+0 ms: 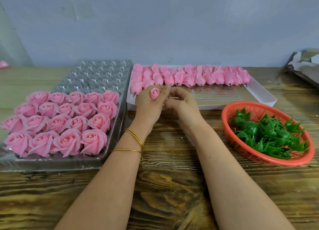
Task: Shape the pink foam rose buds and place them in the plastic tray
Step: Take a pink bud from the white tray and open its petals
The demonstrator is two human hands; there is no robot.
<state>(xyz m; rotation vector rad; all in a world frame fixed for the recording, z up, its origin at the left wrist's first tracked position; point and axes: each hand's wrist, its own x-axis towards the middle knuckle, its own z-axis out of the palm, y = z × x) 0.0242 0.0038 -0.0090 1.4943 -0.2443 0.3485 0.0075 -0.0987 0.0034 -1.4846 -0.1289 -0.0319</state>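
Observation:
A small pink foam rose bud (154,93) is held in my left hand (149,105), whose fingers curl round it over the front edge of the white box. My right hand (181,103) is right beside it, fingers curled in towards the bud's base; whether they grip it is hidden. The clear plastic tray (103,74) lies at the left, its near half filled with several opened pink roses (69,122) and its far cells bare. A white shallow box (255,95) behind my hands holds a row of several unshaped pink buds (198,76) on short stems.
A red plastic basket (269,159) with several green plastic calyxes (269,135) sits at the right on the wooden table (172,186). Crumpled grey packaging (305,60) lies at the far right. A grey wall stands close behind.

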